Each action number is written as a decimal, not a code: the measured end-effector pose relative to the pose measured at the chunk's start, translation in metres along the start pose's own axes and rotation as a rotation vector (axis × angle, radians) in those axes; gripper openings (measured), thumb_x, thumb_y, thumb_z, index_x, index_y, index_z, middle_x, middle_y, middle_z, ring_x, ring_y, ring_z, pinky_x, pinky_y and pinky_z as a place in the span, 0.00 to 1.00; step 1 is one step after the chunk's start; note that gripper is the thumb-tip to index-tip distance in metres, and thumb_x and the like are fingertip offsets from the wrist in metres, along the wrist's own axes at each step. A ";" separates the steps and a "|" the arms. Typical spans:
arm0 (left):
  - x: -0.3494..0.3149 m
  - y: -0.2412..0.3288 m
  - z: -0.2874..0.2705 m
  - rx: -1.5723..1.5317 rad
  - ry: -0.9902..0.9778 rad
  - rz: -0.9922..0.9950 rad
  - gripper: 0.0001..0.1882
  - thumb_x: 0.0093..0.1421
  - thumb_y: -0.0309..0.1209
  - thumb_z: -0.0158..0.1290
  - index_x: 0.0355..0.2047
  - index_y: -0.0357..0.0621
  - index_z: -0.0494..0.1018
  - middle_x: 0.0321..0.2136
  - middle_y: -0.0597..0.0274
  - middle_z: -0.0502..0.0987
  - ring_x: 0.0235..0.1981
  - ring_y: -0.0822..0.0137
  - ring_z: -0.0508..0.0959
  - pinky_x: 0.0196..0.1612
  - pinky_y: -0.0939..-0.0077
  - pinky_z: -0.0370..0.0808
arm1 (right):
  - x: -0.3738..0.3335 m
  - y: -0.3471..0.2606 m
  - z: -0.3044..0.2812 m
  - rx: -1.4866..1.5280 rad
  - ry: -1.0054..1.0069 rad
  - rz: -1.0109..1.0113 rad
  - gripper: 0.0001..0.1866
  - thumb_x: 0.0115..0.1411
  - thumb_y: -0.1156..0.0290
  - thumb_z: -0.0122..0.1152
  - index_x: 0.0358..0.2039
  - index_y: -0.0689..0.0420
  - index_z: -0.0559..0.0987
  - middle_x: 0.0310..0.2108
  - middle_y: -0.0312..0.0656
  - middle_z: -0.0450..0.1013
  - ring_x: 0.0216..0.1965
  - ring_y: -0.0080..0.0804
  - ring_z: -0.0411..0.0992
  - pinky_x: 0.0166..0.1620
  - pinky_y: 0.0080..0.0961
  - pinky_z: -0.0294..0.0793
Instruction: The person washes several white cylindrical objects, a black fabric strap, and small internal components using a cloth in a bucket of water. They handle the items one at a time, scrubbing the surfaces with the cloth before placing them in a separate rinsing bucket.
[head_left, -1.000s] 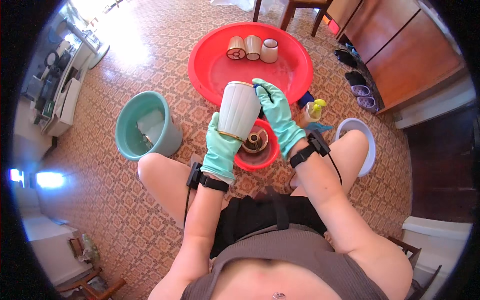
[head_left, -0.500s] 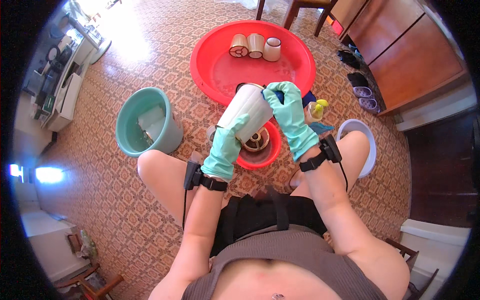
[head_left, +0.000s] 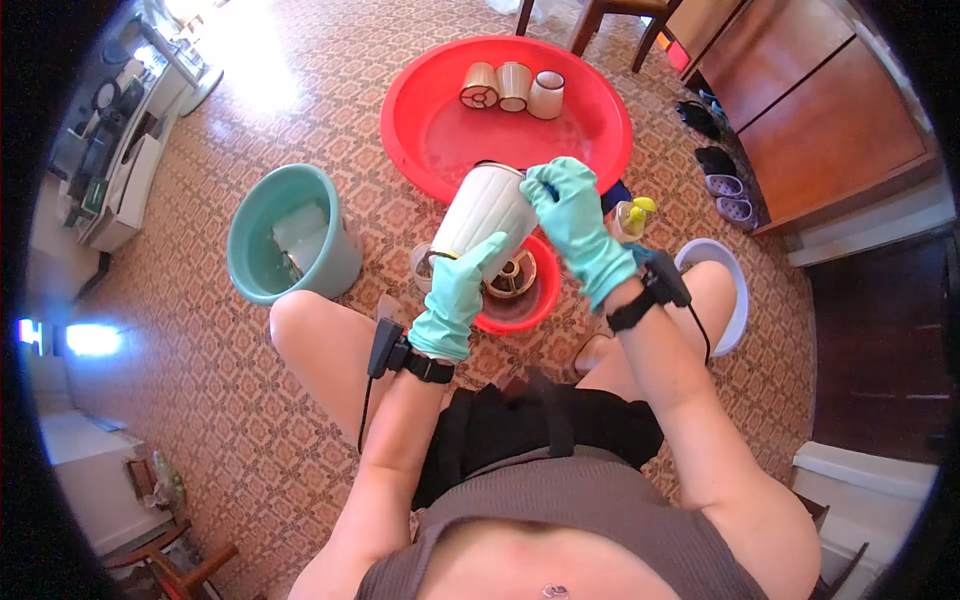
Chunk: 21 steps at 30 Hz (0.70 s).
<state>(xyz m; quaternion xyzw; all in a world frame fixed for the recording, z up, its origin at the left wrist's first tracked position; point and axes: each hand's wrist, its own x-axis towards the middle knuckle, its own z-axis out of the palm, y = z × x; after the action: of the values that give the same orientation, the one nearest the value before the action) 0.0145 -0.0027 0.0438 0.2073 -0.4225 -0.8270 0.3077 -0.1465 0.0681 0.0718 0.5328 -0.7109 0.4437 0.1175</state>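
Both my hands wear mint-green rubber gloves. A white lampshade (head_left: 484, 212) with dark trim at its ends is held tilted in front of me. My left hand (head_left: 453, 300) grips its lower end, thumb along the side. At its upper rim my right hand (head_left: 570, 205) is closed on a small dark blue thing (head_left: 546, 188), mostly hidden by the fingers, against the shade. Below, a small red basin (head_left: 545, 290) holds another lampshade (head_left: 512, 276) showing its spoked ring. In the large red tub (head_left: 410, 130) lie three more lampshades (head_left: 513, 86).
To the left stands a green bucket (head_left: 350, 255) with a pale piece inside. On the right are a bottle with a yellow-green pump (head_left: 634, 217), a pale lilac basin (head_left: 740, 290) and purple clogs (head_left: 730, 198). A wooden chair (head_left: 590, 25) stands beyond the tub.
My right hand has shifted slightly along the shade's upper rim and its wrist has swung outward. The blue thing shows less now. My left hand keeps its grip on the lampshade.
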 end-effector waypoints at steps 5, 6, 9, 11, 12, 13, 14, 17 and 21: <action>-0.004 -0.006 -0.018 0.030 -0.040 -0.025 0.19 0.57 0.23 0.55 0.49 0.29 0.74 0.48 0.50 0.78 0.48 0.61 0.79 0.51 0.70 0.76 | -0.021 -0.027 0.013 0.068 0.035 -0.099 0.05 0.53 0.72 0.66 0.27 0.59 0.80 0.27 0.46 0.74 0.33 0.46 0.72 0.42 0.39 0.70; -0.003 -0.006 -0.022 0.026 -0.083 -0.064 0.19 0.59 0.24 0.51 0.50 0.29 0.74 0.51 0.49 0.76 0.52 0.61 0.77 0.56 0.68 0.74 | -0.026 -0.028 0.011 0.090 -0.068 -0.023 0.07 0.53 0.73 0.69 0.32 0.59 0.82 0.34 0.42 0.76 0.41 0.42 0.73 0.49 0.34 0.70; 0.005 -0.010 -0.028 -0.066 -0.076 -0.078 0.19 0.57 0.23 0.55 0.50 0.29 0.74 0.46 0.52 0.79 0.47 0.61 0.79 0.52 0.68 0.76 | -0.020 -0.014 0.000 0.483 -0.149 0.186 0.06 0.54 0.72 0.68 0.31 0.59 0.81 0.31 0.42 0.76 0.36 0.36 0.74 0.43 0.31 0.72; 0.004 -0.005 -0.023 0.124 -0.166 0.115 0.22 0.58 0.25 0.56 0.53 0.28 0.71 0.49 0.50 0.77 0.50 0.59 0.78 0.55 0.65 0.74 | -0.025 -0.003 -0.003 0.741 0.071 0.567 0.07 0.62 0.69 0.64 0.33 0.60 0.80 0.30 0.32 0.75 0.31 0.21 0.71 0.36 0.21 0.72; 0.007 -0.002 -0.025 -0.109 -0.093 -0.050 0.24 0.58 0.27 0.56 0.54 0.29 0.69 0.50 0.49 0.76 0.51 0.57 0.78 0.56 0.63 0.74 | -0.025 0.003 -0.007 0.732 0.173 0.694 0.08 0.63 0.68 0.63 0.34 0.60 0.79 0.29 0.31 0.74 0.30 0.19 0.69 0.34 0.20 0.71; 0.010 -0.002 -0.022 -0.344 -0.026 -0.218 0.26 0.59 0.28 0.56 0.56 0.29 0.68 0.52 0.48 0.75 0.52 0.56 0.77 0.56 0.62 0.73 | -0.027 0.015 -0.013 0.713 0.282 0.821 0.08 0.64 0.68 0.62 0.34 0.60 0.79 0.29 0.30 0.73 0.29 0.17 0.68 0.33 0.19 0.71; 0.010 -0.002 -0.018 -0.374 0.015 -0.261 0.28 0.61 0.34 0.56 0.58 0.31 0.66 0.53 0.48 0.75 0.52 0.55 0.77 0.57 0.60 0.73 | -0.032 0.025 -0.014 0.742 0.323 0.809 0.09 0.64 0.67 0.63 0.35 0.60 0.77 0.28 0.30 0.73 0.28 0.18 0.67 0.32 0.19 0.70; 0.011 0.000 -0.010 -0.463 0.001 -0.349 0.29 0.67 0.41 0.49 0.61 0.33 0.63 0.55 0.47 0.73 0.55 0.53 0.74 0.60 0.56 0.71 | -0.037 -0.010 0.004 0.562 0.263 0.511 0.09 0.62 0.67 0.65 0.35 0.59 0.78 0.29 0.32 0.74 0.29 0.23 0.69 0.35 0.26 0.72; 0.017 -0.019 -0.022 -0.468 -0.134 -0.175 0.29 0.68 0.42 0.47 0.61 0.33 0.63 0.57 0.48 0.72 0.56 0.55 0.74 0.61 0.59 0.69 | -0.044 -0.062 0.024 0.115 0.040 0.002 0.05 0.53 0.73 0.66 0.30 0.57 0.79 0.31 0.45 0.75 0.36 0.47 0.73 0.43 0.39 0.71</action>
<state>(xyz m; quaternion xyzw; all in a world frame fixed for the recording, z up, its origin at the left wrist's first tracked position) 0.0094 -0.0183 0.0144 0.1110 -0.2193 -0.9376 0.2459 -0.0682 0.0758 0.0610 0.5291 -0.6822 0.4945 0.1005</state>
